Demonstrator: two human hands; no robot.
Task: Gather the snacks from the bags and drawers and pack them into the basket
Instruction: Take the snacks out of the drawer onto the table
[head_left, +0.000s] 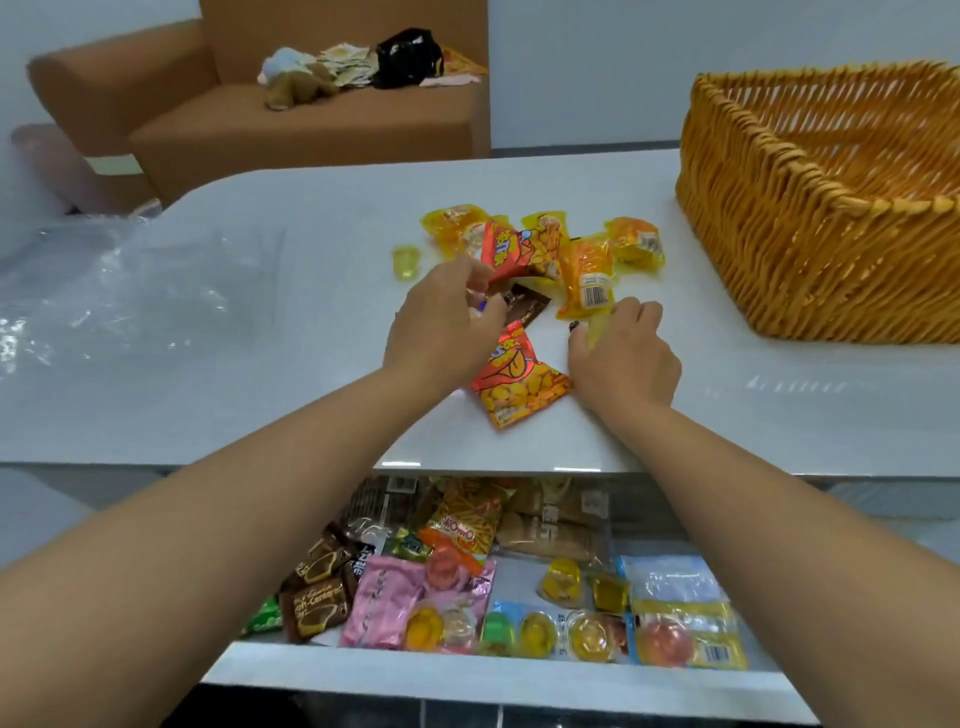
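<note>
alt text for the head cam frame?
Both hands, left hand and right hand, gather snack packets on a white table, beside a wicker basket; below, an open drawer holds more snacks.

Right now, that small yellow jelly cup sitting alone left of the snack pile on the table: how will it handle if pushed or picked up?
The jelly cup looks small and probably light, so a push would likely slide it on the glossy table. It stands upright on a narrow base and may tip. Its smooth plastic could be slippery between fingers.
</note>
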